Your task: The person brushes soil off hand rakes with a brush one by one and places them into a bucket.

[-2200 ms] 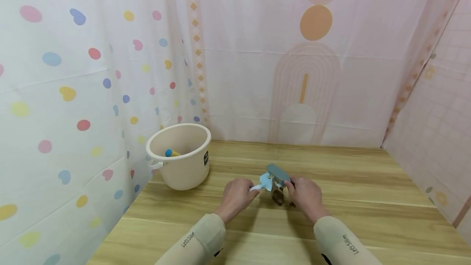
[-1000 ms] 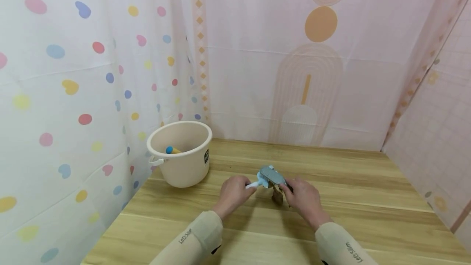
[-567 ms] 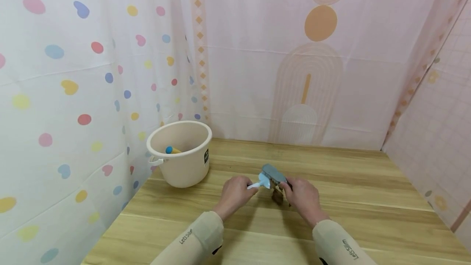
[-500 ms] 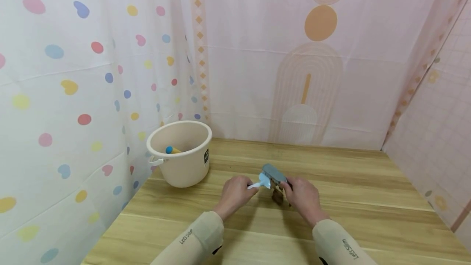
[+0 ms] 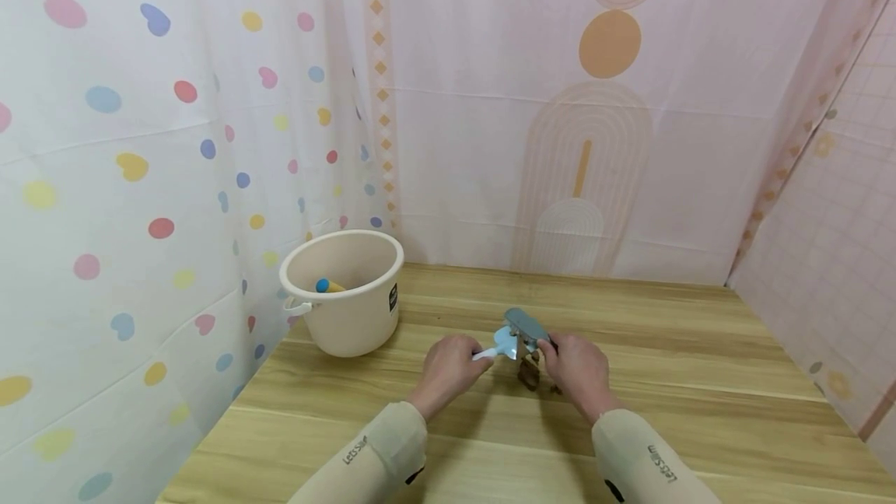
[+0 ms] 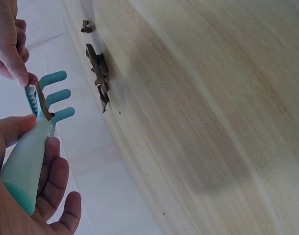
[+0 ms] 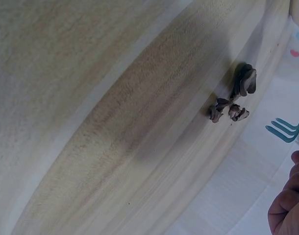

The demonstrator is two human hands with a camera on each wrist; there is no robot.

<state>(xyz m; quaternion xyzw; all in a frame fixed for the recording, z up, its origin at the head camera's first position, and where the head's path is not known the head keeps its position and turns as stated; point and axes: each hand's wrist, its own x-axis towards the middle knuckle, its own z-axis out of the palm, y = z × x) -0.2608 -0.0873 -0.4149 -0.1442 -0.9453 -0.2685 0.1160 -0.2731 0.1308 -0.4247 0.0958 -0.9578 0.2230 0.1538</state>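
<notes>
My left hand (image 5: 451, 370) grips the pale handle of a small light-blue hand rake (image 5: 505, 342); its three teal tines (image 6: 57, 98) point toward the table in the left wrist view. My right hand (image 5: 579, 372) holds a grey brush (image 5: 526, 325) by its dark end, with bristles facing the rake's head. A brown strip (image 6: 42, 100) shows at the rake's head, beside the brush. Below both tools, dark brown crumpled pieces (image 7: 244, 80), like dried leaves, lie on the wooden table (image 5: 665, 356). In the right wrist view, the brush is out of frame.
A cream bucket (image 5: 353, 325) with a side handle stands at the table's left. Inside it shows a blue-tipped yellow item (image 5: 327, 286). A dotted curtain (image 5: 175, 278) hangs along the left, and a patterned pink curtain (image 5: 462, 177) closes off the back.
A second ago the brush lay across the rake's head; it has shifted back and right, leaving more of the head visible. Both hands keep their grips. The bucket has stayed put.
</notes>
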